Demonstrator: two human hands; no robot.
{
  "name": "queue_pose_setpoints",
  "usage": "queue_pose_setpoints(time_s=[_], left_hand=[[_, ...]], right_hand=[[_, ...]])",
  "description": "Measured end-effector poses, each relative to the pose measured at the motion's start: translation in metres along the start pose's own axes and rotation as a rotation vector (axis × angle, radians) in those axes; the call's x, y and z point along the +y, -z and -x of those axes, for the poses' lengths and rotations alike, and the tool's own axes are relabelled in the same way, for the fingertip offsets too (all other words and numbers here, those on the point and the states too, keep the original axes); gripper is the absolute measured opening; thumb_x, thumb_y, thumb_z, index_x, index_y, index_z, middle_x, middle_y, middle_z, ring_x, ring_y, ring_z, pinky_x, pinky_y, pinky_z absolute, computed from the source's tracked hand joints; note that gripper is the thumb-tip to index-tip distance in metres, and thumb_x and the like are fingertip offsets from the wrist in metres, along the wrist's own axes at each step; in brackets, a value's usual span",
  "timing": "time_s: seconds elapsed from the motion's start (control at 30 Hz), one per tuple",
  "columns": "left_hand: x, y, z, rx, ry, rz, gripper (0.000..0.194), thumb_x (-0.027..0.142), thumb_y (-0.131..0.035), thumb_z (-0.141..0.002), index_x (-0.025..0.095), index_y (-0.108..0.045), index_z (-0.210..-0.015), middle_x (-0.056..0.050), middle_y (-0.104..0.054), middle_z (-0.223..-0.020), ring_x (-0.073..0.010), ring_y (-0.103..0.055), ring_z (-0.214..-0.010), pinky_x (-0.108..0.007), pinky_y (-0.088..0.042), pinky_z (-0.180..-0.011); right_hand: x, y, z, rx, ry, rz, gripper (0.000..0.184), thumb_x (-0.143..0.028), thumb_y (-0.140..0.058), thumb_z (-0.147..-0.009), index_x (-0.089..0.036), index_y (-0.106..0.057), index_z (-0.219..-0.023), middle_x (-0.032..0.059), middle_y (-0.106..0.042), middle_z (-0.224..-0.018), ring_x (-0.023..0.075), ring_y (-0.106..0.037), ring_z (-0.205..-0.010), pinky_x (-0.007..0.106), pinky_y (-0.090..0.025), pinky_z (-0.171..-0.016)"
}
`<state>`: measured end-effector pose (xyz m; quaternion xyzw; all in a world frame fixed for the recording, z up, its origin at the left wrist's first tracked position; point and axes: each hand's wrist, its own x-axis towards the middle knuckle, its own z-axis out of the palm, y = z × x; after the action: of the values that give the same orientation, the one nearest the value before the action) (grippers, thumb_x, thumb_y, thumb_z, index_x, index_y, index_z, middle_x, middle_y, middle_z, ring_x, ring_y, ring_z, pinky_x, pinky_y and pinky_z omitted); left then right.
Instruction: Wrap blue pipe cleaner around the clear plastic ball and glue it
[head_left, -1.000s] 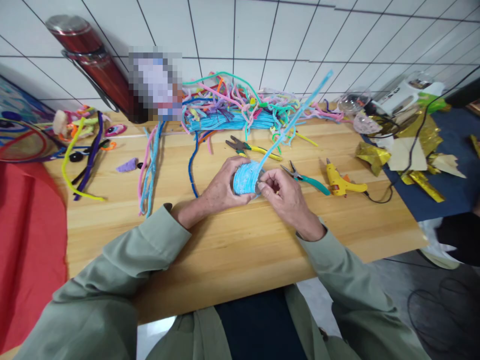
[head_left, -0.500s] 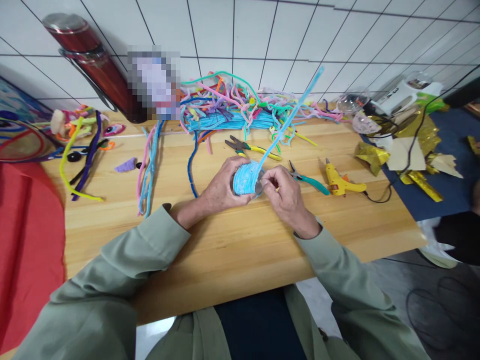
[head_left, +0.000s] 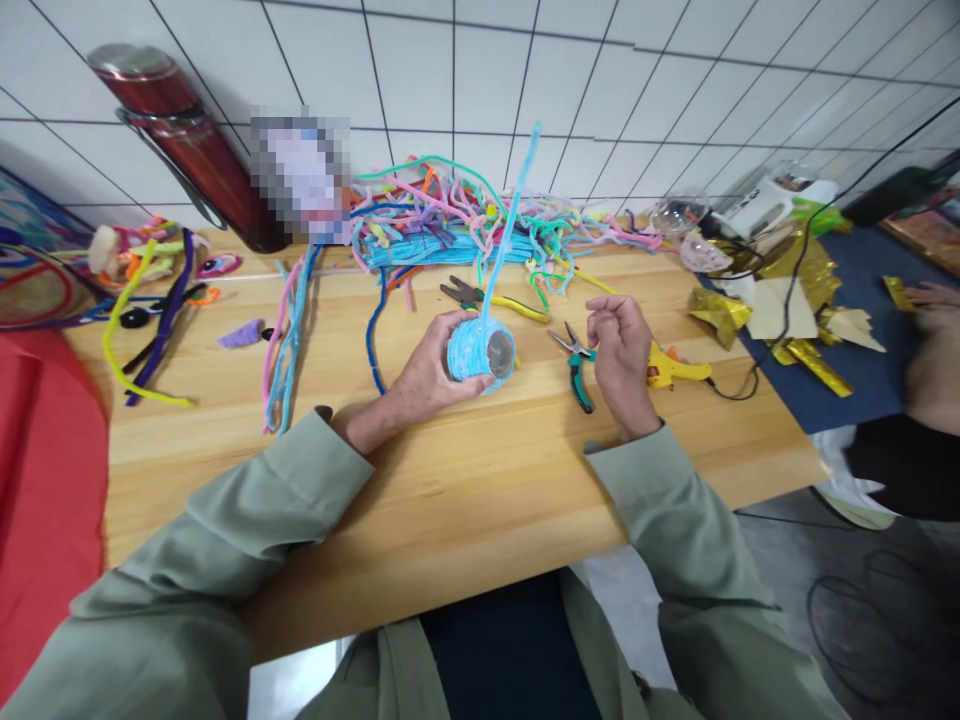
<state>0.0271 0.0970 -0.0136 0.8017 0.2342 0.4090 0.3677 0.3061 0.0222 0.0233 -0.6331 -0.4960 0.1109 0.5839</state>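
My left hand [head_left: 431, 375] is wrapped round a short cylinder [head_left: 466, 352] wound with light blue pipe cleaner. Its round end, greyish and shiny, faces right. From the top of the winding a loose pipe cleaner end [head_left: 512, 220] sticks up. To the right, my right hand [head_left: 621, 345] has its fingers curled at the teal-handled pliers [head_left: 576, 372]. One handle runs in against the hand, the other points down toward me, and the jaws are apart. How the fingers sit on the handle is partly hidden.
Yellow-handled pliers [head_left: 495, 300] lie behind the cylinder. A yellow glue gun [head_left: 679, 370] is partly behind my right hand. Pipe cleaners [head_left: 450, 245] are heaped along the wall, near a red flask [head_left: 187, 150]. At right are gold foil scraps [head_left: 720, 315] and another person's hand [head_left: 934, 340].
My right hand has left the cylinder and moved right to the teal-handled pliers, whose handles now spread apart. The cylinder's end has turned into view and its loose pipe cleaner stands more upright.
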Motion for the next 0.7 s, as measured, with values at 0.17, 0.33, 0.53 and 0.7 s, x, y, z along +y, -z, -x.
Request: queue_pose_setpoints(time_s=[0.17, 0.33, 0.53, 0.7], left_hand=[[-0.005, -0.003, 0.000, 0.039, -0.021, 0.023, 0.088, 0.067, -0.085, -0.082, 0.027, -0.046, -0.149, -0.014, -0.060, -0.145, -0.0352, -0.064, -0.135, -0.056, -0.055, -0.118], [-0.005, -0.004, 0.000, 0.046, -0.020, 0.018, 0.089, 0.067, -0.085, -0.080, 0.025, -0.047, -0.149, -0.015, -0.062, -0.144, -0.0339, -0.065, -0.133, -0.054, -0.056, -0.116], [-0.004, -0.003, -0.001, 0.052, -0.011, -0.017, 0.086, 0.060, -0.086, -0.079, 0.021, -0.049, -0.147, -0.014, -0.063, -0.142, -0.0330, -0.066, -0.132, -0.051, -0.056, -0.115], [-0.002, -0.002, -0.002, 0.050, -0.006, -0.009, 0.085, 0.054, -0.089, -0.076, 0.022, -0.050, -0.145, -0.014, -0.064, -0.142, -0.0335, -0.066, -0.132, -0.051, -0.055, -0.116]], right_hand=[[0.012, 0.007, -0.013, 0.032, -0.022, -0.016, 0.018, -0.044, -0.054, -0.101, -0.028, -0.059, -0.102, -0.0064, -0.046, -0.069, 0.0162, -0.046, -0.058, 0.030, -0.037, -0.057], [0.013, 0.000, -0.010, -0.064, 0.034, 0.028, 0.019, -0.035, -0.055, -0.096, -0.025, -0.063, -0.111, -0.0034, -0.061, -0.084, 0.0167, -0.058, -0.076, 0.031, -0.048, -0.074], [0.015, -0.008, -0.016, -0.099, -0.090, -0.015, 0.031, -0.049, -0.067, -0.087, -0.022, -0.072, -0.102, 0.0002, -0.072, -0.087, 0.0181, -0.064, -0.077, 0.034, -0.053, -0.077], [0.017, -0.002, -0.025, 0.005, -0.150, 0.024, 0.031, -0.053, -0.067, -0.084, -0.022, -0.068, -0.082, -0.0009, -0.068, -0.071, 0.0173, -0.063, -0.067, 0.032, -0.053, -0.070]])
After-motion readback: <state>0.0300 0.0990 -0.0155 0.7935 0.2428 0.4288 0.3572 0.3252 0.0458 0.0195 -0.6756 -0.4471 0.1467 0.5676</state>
